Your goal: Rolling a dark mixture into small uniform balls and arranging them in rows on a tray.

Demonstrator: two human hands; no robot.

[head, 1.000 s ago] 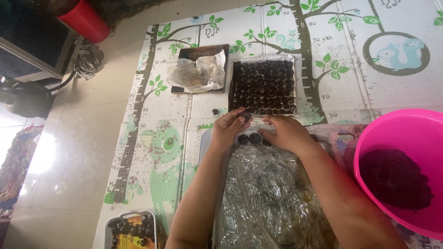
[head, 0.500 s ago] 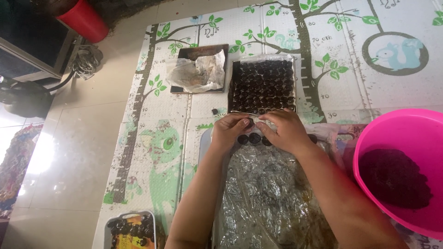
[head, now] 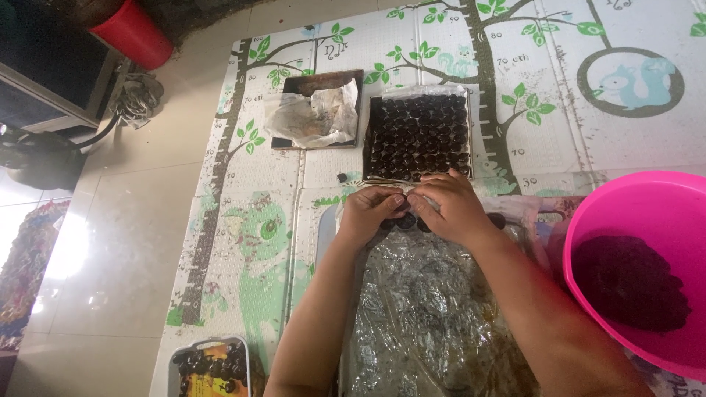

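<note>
My left hand [head: 371, 213] and my right hand [head: 448, 206] meet fingertip to fingertip over the far edge of a crinkled clear plastic sheet [head: 434, 309] that lies on a board. Both pinch a small dark ball with a scrap of clear wrap between them; the piece is mostly hidden by the fingers. A few dark round balls [head: 407, 223] lie on the sheet just under my hands. Beyond my fingers stands a square box [head: 418, 136] filled with several rows of dark balls.
A pink basin [head: 632, 220] with dark paste sits at the right. A flat box with crumpled wrappers [head: 315, 110] lies at the back left. One loose dark ball [head: 342, 177] rests on the patterned play mat [head: 257, 220]. A small tray of balls [head: 213, 367] is at the bottom left, a red container [head: 132, 33] far left.
My hands have come together: the left slid right and the right moved in, so the fingertips now touch over the small piece. Nothing else moved.
</note>
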